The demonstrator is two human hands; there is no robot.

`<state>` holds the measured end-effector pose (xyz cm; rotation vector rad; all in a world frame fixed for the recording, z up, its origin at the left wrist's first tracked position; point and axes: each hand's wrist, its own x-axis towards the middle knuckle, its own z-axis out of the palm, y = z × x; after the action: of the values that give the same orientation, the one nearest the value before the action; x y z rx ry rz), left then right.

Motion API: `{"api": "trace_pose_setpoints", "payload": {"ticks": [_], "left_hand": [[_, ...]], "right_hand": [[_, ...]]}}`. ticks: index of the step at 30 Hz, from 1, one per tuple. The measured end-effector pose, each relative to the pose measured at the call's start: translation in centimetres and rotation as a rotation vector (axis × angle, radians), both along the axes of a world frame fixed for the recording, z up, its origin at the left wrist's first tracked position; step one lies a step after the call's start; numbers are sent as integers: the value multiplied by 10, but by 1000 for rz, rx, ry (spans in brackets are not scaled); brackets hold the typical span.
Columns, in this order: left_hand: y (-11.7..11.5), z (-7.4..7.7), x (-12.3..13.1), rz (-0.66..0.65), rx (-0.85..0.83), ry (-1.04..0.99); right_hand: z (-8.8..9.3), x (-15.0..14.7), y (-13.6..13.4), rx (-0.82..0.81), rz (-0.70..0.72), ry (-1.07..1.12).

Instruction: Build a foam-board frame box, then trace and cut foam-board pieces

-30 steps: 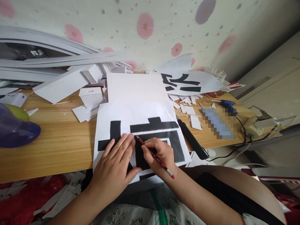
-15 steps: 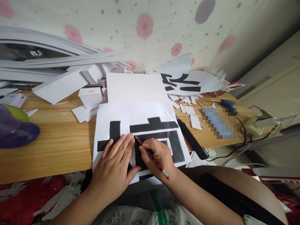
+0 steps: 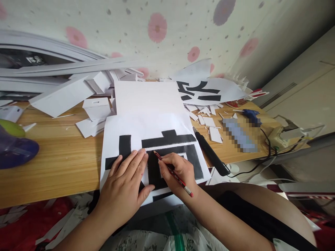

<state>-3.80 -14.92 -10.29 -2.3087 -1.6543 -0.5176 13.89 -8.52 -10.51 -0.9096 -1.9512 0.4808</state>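
A white sheet with a large black printed character lies on the wooden desk, overhanging its near edge. My left hand rests flat on the sheet, fingers stretched out over the black print. My right hand is closed on a red pencil, its tip touching the upper edge of a black stroke just right of my left fingertips. A second white sheet lies under and beyond the printed one.
White foam board offcuts pile up at the back left. Another printed sheet lies back right among scraps. A black knife-like tool, a blue glue gun with cable, and a purple object at far left are on the desk.
The pencil tip has shifted slightly right along the black stroke's edge. My left hand has stayed pressed on the sheet. The view has drifted a little.
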Motion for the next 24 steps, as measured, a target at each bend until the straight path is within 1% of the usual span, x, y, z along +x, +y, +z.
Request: {"api": "trace_pose_setpoints", "payload": {"ticks": [3, 7, 12, 16, 20, 24], "left_hand": [[3, 5, 0, 4, -22, -14], [12, 12, 0, 32, -37, 42], [18, 15, 3, 67, -44, 73], [17, 14, 5, 99, -40, 58], [17, 11, 5, 99, -31, 42], [18, 8, 3, 98, -29, 44]], "right_hand": [[-1, 2, 1, -1, -4, 4], [0, 5, 2, 1, -24, 17], [5, 8, 4, 17, -77, 54], [6, 9, 5, 22, -36, 107], [2, 9, 5, 23, 39, 64], [2, 9, 4, 23, 64, 26]]}}
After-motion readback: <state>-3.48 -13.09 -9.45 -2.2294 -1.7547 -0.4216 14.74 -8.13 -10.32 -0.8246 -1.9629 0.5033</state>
